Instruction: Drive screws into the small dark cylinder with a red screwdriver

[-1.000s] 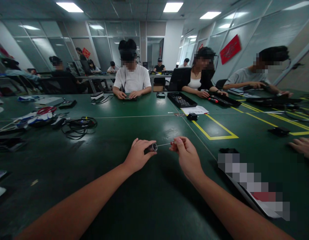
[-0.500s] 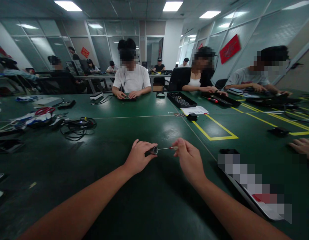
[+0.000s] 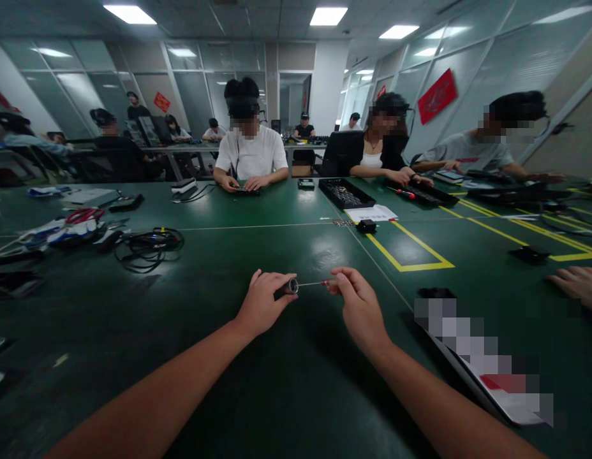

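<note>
Low over the green table (image 3: 277,395), my left hand (image 3: 263,302) grips a short dark cylinder (image 3: 290,286) between thumb and fingers. Its round, light-rimmed end faces right. My right hand (image 3: 361,305) pinches the red and clear handle of a thin screwdriver (image 3: 328,282). The metal shaft points left and its tip meets the cylinder's open end. Whether the tip touches anything inside is too small to tell.
Black cables (image 3: 150,245) and a red cable bundle (image 3: 84,215) lie at the left. Ahead are a black parts tray (image 3: 346,193) and a small black block (image 3: 366,226). A flat blurred item (image 3: 487,376) and another person's hand (image 3: 576,285) are at the right.
Both hands, with the cylinder and screwdriver, have shifted slightly left in view. At the back right, a seated person has leaned and moved an arm.
</note>
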`<action>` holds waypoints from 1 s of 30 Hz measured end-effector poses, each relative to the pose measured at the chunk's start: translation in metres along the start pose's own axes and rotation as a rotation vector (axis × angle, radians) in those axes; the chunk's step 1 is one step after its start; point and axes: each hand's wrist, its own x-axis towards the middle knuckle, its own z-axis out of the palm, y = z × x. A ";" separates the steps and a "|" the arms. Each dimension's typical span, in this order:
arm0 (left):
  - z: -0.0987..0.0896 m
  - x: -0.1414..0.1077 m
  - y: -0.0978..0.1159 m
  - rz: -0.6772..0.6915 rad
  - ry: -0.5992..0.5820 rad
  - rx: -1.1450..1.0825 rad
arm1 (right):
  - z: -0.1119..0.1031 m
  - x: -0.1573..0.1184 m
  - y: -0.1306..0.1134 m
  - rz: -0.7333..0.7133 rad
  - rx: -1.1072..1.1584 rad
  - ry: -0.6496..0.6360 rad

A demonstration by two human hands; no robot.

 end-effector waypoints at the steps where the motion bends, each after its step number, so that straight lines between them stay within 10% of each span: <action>1: 0.000 0.000 -0.001 -0.003 0.005 0.003 | 0.000 0.000 0.001 0.006 0.023 -0.008; 18: 0.001 -0.001 -0.003 -0.005 -0.048 0.062 | 0.000 0.004 0.004 0.035 -0.043 -0.042; 30: -0.002 0.002 0.003 0.061 -0.016 0.072 | 0.006 0.010 0.019 0.258 0.374 0.048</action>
